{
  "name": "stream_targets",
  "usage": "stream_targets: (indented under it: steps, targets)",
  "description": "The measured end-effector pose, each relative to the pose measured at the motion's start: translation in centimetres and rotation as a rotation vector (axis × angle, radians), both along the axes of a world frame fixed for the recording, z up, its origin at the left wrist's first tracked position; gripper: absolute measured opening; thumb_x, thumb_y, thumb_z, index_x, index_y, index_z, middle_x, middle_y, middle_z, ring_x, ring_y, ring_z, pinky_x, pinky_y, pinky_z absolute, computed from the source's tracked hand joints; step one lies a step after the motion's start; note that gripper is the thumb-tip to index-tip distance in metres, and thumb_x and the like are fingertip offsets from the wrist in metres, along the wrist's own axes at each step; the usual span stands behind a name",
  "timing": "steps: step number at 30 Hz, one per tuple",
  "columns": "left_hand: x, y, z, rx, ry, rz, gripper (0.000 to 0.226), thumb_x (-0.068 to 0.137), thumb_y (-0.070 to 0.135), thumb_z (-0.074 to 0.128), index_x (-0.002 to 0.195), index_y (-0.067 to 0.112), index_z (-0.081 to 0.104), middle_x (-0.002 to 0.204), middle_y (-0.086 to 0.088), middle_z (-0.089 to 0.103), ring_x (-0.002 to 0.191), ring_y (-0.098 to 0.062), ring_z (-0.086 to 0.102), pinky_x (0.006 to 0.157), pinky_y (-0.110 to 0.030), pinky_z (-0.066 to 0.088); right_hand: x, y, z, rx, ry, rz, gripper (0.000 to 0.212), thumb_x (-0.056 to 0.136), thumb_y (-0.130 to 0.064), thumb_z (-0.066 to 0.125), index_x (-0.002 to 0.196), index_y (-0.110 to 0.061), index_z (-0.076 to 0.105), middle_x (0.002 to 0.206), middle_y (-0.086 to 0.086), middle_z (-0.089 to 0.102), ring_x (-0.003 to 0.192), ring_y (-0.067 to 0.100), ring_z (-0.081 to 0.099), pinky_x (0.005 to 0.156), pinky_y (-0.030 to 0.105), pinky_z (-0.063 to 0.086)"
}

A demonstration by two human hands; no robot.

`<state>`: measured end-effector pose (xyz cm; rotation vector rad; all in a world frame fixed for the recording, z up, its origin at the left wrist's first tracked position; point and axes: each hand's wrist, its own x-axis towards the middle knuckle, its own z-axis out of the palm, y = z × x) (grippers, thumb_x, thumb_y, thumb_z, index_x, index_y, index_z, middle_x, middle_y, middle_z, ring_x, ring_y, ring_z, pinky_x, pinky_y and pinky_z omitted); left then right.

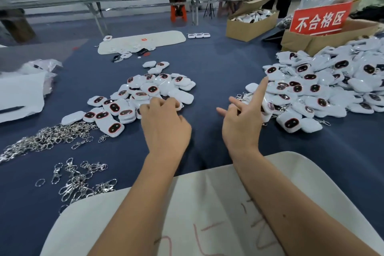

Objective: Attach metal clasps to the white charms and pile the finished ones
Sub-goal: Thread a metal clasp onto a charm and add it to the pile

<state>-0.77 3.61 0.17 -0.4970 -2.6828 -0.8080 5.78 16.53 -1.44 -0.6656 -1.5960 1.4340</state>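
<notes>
Left hand (164,122) reaching with curled fingers into loose charms (143,93) directly ahead, grasp unclear. Right hand (241,124) lying empty, fingers spread, beside finished pile (324,85). Clasps (52,137) lying far left, nearer left hand.

Both forearms are seen bare from elbow to wrist; no sleeves, gloves, watch or rings are worn. The left hand (164,129) and right hand (241,127) are uncovered, and short, unpainted nails are shown on the fingers (262,87).
</notes>
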Motion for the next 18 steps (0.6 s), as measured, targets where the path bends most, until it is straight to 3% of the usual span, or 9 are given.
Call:
stream_targets:
  steps: [2, 3, 6, 8, 10, 11, 14, 16, 18]
  targets:
    - [-0.7, -1.3, -0.4, -0.137, -0.020, -0.074, 0.044, 0.096, 0.022, 0.057, 0.140, 0.022, 0.057, 0.151, -0.005, 0.045, 0.137, -0.030, 0.033, 0.112, -0.035, 0.028, -0.1, 0.2, -0.1, -0.001, -0.067, 0.028, 0.087, 0.101, 0.008, 0.040, 0.166, -0.035, 0.001, 0.161, 0.009, 0.039, 0.126, 0.019, 0.064, 0.074, 0.003, 0.050]
    - [-1.0, -1.7, -0.6, -0.179, -0.030, -0.133, 0.047, 0.098, 0.023, 0.055, 0.145, 0.021, 0.052, 0.158, -0.004, 0.039, 0.144, -0.029, 0.028, 0.117, -0.035, 0.024, -0.2, 0.1, -0.1, 0.012, -0.100, 0.038, 0.082, 0.102, 0.007, 0.040, 0.167, -0.031, 0.006, 0.157, 0.008, 0.043, 0.122, 0.015, 0.066, 0.076, 0.006, 0.052]
    - [-1.2, -2.3, -1.0, -0.156, -0.067, -0.195, 0.045, 0.101, 0.025, 0.055, 0.145, 0.021, 0.053, 0.157, 0.001, 0.042, 0.144, -0.024, 0.032, 0.118, -0.036, 0.028, -0.3, -0.1, -0.1, -0.050, -0.117, 0.085, 0.068, 0.102, 0.005, 0.035, 0.165, -0.019, 0.023, 0.123, 0.000, 0.064, 0.083, 0.009, 0.077, 0.078, 0.031, 0.064]
    - [-1.2, -2.5, -1.1, -0.055, -0.069, -0.184, 0.038, 0.097, 0.022, 0.062, 0.135, 0.023, 0.062, 0.144, 0.005, 0.054, 0.133, -0.021, 0.045, 0.109, -0.033, 0.036, -0.4, 0.1, -0.2, -0.069, -0.146, 0.152, 0.060, 0.101, 0.004, 0.036, 0.158, -0.014, 0.038, 0.111, 0.001, 0.072, 0.071, 0.013, 0.076, 0.074, 0.035, 0.065]
    - [-1.0, -2.9, -1.1, 0.022, -0.062, -0.185, 0.031, 0.093, 0.019, 0.068, 0.123, 0.027, 0.068, 0.126, 0.008, 0.061, 0.118, -0.016, 0.053, 0.095, -0.026, 0.038, -0.4, -0.2, -0.2, 0.110, -0.244, 0.233, 0.044, 0.101, 0.001, 0.044, 0.141, -0.013, 0.059, 0.105, -0.001, 0.074, 0.073, 0.010, 0.074, 0.074, 0.033, 0.063]
    - [-1.0, -3.1, -1.1, 0.048, -0.065, -0.190, 0.028, 0.091, 0.018, 0.070, 0.117, 0.028, 0.069, 0.117, 0.009, 0.062, 0.110, -0.014, 0.056, 0.089, -0.025, 0.039, -0.3, -0.5, -0.2, 0.282, -0.312, 0.270, 0.038, 0.101, -0.002, 0.049, 0.133, -0.015, 0.066, 0.107, -0.003, 0.075, 0.083, 0.010, 0.072, 0.082, 0.035, 0.060]
    - [-0.5, -3.5, -1.0, 0.123, -0.101, -0.225, 0.026, 0.087, 0.014, 0.075, 0.107, 0.029, 0.071, 0.106, 0.009, 0.062, 0.092, -0.015, 0.059, 0.085, -0.032, 0.048, -0.3, -1.6, -0.4, 0.792, -0.474, 0.404, 0.039, 0.099, -0.012, 0.062, 0.137, -0.021, 0.066, 0.128, -0.006, 0.071, 0.115, 0.020, 0.055, 0.097, 0.029, 0.043]
    - [0.0, -3.7, -1.2, 0.190, -0.118, -0.259, 0.027, 0.085, 0.010, 0.076, 0.105, 0.028, 0.072, 0.103, 0.010, 0.064, 0.089, -0.015, 0.061, 0.086, -0.037, 0.051, -0.3, -1.9, -0.4, 0.881, -0.525, 0.471, 0.047, 0.100, -0.017, 0.064, 0.146, -0.024, 0.057, 0.133, -0.007, 0.065, 0.115, 0.022, 0.048, 0.095, 0.033, 0.043]
    - [0.2, -3.8, -1.5, 0.240, -0.131, -0.277, 0.029, 0.083, 0.009, 0.078, 0.103, 0.028, 0.072, 0.101, 0.012, 0.067, 0.088, -0.009, 0.063, 0.087, -0.035, 0.052, -0.4, -2.0, -0.3, 0.899, -0.512, 0.509, 0.033, 0.101, -0.021, 0.063, 0.133, -0.028, 0.065, 0.121, -0.009, 0.068, 0.105, 0.021, 0.049, 0.089, 0.038, 0.046]
